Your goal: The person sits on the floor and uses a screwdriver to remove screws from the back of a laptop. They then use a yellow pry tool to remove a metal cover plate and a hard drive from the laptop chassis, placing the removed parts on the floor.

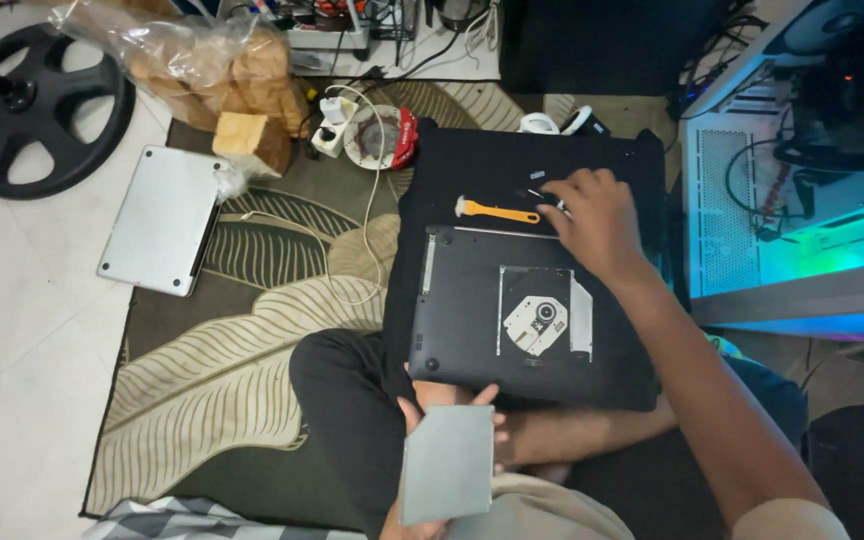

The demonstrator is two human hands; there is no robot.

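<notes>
My left hand (444, 440) grips a grey panel (447, 463) aside, while my right hand (597, 215) pinches a small tool (549, 200) above the overturned laptop (522, 315).

head cam | looks steeply down | near, over lap and laptop (512, 310)

You sit on home floor: leaf-patterned rug (242, 330) over white tiles (12, 330), bagged bread (202, 60), lit computer case (792, 190), cable tangle (392, 30) by wall.

pry tool (500, 211) behind laptop (472, 320), on mat (512, 160)
</notes>
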